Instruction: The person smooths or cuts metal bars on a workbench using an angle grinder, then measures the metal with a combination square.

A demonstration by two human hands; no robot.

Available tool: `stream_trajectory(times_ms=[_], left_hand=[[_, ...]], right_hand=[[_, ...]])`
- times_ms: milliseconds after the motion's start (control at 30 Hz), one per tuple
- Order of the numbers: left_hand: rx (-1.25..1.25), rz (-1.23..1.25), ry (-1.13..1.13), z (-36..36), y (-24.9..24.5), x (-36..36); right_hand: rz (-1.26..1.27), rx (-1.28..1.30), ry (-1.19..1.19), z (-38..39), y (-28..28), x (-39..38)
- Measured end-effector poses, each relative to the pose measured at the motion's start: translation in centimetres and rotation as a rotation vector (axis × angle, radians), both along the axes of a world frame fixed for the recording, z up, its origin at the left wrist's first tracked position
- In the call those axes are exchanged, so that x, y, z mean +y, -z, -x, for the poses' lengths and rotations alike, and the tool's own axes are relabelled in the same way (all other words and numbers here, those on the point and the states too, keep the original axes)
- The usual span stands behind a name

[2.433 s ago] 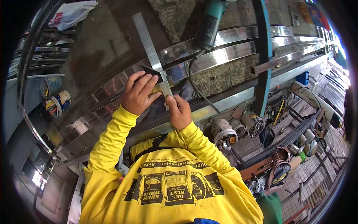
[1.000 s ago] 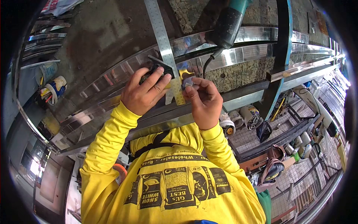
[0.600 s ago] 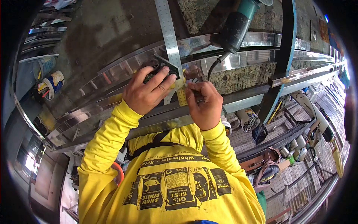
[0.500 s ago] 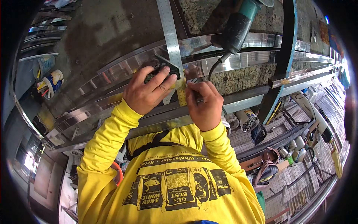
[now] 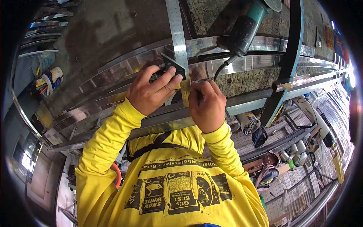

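Note:
A long steel ruler [image 5: 176,32] runs down across shiny metal strips [image 5: 147,58] on the workbench. My left hand [image 5: 152,89] is closed on the dark head of the combination square [image 5: 177,68], against the ruler's left side. On the ruler's right side, close to its lower end, my right hand [image 5: 206,100] is closed in a pinch; a small thin dark thing shows at the fingertips, too small to name. A dark metal bar [image 5: 162,118] lies along the bench edge below both hands.
An angle grinder [image 5: 245,30] with its cord lies beyond my right hand. A blue-edged metal bar [image 5: 292,45] crosses the bench at the right. Containers [image 5: 249,122] and tools stand below the bench at right; a bucket [image 5: 53,80] is at far left.
The camera view has shifted slightly, so the bench things sit a little further right. My right hand's fingers have curled a bit more beside the ruler; my left hand keeps its grip.

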State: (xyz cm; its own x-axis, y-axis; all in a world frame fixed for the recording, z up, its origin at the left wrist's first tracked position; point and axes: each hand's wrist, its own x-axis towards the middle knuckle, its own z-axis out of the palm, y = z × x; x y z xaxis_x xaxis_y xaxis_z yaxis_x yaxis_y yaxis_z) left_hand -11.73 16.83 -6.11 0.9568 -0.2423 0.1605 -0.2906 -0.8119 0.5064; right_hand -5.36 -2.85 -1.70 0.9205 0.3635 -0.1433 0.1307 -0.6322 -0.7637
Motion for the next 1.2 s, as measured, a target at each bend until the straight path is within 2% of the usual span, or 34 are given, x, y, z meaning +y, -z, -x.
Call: stream_trajectory(times_ms=[1033,1200], left_hand=[[0.006,-0.023,-0.003,-0.1,-0.5,-0.2],[-0.039,-0.001,-0.018,-0.2,-0.2,-0.2]], right_hand=[[-0.030,-0.124,-0.005,-0.6,1.2,0.8],[0.014,0.012,-0.068,2.7,0.5,-2.5]])
